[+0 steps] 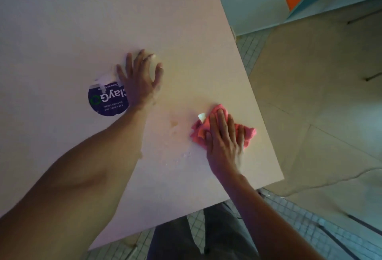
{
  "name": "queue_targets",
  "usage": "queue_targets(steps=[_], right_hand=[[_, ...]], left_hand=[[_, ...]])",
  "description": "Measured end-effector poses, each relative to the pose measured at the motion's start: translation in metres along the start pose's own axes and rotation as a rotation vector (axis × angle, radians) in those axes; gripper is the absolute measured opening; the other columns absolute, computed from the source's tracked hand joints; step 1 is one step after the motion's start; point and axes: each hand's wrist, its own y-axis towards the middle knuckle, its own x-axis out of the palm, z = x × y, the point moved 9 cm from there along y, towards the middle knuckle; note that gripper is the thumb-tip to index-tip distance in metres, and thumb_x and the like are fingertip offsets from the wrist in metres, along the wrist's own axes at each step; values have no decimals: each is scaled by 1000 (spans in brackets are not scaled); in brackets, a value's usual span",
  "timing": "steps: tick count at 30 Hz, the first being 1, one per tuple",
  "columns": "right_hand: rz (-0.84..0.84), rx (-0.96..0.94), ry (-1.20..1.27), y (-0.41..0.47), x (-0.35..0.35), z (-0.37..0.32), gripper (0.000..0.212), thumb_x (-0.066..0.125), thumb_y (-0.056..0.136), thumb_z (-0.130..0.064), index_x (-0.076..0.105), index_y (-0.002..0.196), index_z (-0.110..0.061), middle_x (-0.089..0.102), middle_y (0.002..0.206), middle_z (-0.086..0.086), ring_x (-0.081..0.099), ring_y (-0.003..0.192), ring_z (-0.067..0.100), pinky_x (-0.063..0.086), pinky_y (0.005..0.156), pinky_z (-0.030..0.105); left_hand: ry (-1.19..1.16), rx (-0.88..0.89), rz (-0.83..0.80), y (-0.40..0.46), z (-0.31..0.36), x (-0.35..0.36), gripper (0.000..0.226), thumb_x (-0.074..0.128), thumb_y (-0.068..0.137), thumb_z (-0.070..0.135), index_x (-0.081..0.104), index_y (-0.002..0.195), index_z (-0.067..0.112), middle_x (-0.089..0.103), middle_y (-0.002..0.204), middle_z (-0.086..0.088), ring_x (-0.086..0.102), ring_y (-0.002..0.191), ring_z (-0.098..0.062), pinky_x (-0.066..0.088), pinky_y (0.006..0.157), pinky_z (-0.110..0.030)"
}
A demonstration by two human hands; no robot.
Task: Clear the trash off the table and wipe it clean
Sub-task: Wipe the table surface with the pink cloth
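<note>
Table (186, 22), pale and square-cornered, fills most of the head view, its near right corner at about 4 o'clock; tiled floor (330, 115) shows beyond its right and near edges. Left hand (139, 80) lies at about 10 o'clock from frame centre, fingers spread and fairly straight, over a pale object (152, 58) that is too blurred to identify; whether it grips this object cannot be told. Round dark-blue sticker (107, 99), partly torn at its top edge, sits on the tabletop at 9 o'clock, its right side hidden under the left wrist. Right hand (224, 135), at about 4 o'clock, presses flat with straight fingers on a crumpled pink cloth (250, 132). Small white scrap (202, 116) touches the cloth's far-left edge. Faint yellowish stain (174, 124) and scattered droplets (186, 154) lie between the two forearms.
</note>
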Motion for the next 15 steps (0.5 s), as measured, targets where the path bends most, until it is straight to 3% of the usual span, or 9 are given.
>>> queue_targets(steps=[3,6,10,15], right_hand=[[-14,40,0,-43,-5,15,50,42,106,-34,38,153,-19,28,163,1,21,152,30,20,119,56],[-24,68,16,-53,-6,17,51,39,105,-36,39,153,-17,28,163,3,20,152,31,20,118,58],[-100,121,13,-49,2,13,59,13,107,-47,29,157,-18,19,166,2,13,153,31,14,119,60],[-98,149,8,-47,6,15,62,10,106,-49,27,157,-18,18,166,2,10,154,30,9,121,59]], left_hand=[[-12,22,59,-30,-28,-19,47,35,106,52,59,135,24,50,152,4,34,148,-32,26,118,-52],[73,-111,171,-70,-86,-49,39,42,105,44,63,132,25,54,149,2,42,143,-32,33,113,-50],[183,-143,135,-107,-141,-67,44,44,104,42,52,144,25,45,156,-3,38,145,-35,28,116,-51],[209,-110,110,-119,-141,-67,48,44,103,37,44,151,28,42,159,-3,34,147,-35,23,119,-50]])
